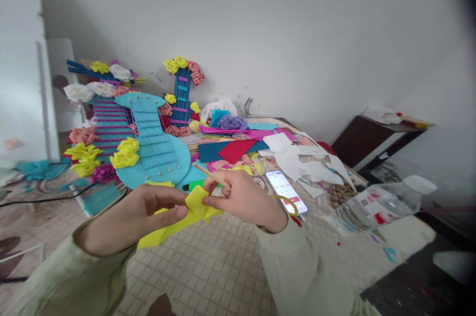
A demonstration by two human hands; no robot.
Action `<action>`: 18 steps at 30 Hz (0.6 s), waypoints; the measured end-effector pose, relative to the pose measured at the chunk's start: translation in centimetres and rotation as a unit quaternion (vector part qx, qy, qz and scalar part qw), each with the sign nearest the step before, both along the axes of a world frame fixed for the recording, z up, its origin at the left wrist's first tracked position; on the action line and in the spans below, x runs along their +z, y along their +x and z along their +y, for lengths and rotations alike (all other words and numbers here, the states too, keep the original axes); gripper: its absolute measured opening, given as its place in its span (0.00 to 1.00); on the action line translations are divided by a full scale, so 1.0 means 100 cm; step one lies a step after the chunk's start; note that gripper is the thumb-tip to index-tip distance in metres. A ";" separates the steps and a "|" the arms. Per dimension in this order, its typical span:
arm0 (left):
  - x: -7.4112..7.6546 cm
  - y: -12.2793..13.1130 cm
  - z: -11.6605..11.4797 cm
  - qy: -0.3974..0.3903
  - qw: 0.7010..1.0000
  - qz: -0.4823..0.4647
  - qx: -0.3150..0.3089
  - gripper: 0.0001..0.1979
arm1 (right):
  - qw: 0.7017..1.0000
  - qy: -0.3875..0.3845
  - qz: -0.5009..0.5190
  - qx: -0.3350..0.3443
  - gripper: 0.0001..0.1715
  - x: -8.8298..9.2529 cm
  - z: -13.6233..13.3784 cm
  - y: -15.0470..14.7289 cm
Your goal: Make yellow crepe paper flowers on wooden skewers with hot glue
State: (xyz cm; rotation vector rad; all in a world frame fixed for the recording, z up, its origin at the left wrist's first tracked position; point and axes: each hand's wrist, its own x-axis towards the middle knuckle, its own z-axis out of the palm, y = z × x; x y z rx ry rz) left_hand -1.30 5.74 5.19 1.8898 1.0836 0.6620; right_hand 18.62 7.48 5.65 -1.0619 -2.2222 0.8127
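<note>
Between my two hands a strip of yellow crepe paper (196,201) is held above the table, its longer part trailing down to the left. My left hand (139,214) pinches the paper between thumb and fingers. My right hand (243,199) is closed, with thumb and fingertips pressed on the paper's other end and a thin wooden stick (210,175) gripped in its fingers, slanting up to the left. Just behind the paper stands a light-blue guitar-shaped craft piece (156,132) with yellow paper flowers (125,153) at its left side. A green object beyond the paper is partly hidden.
More flowered craft pieces (182,95) lean at the wall. Coloured sheets (237,150) and white scraps (293,162) cover the table's back. A phone (286,192) with a running timer lies right of my right hand, near a yellow tape ring (293,207) and a clear plastic bottle (383,204).
</note>
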 end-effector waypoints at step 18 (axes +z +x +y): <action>-0.029 0.014 0.006 -0.006 0.980 -0.129 0.151 0.06 | 0.995 0.071 -0.072 0.018 0.18 0.002 -0.005 0.008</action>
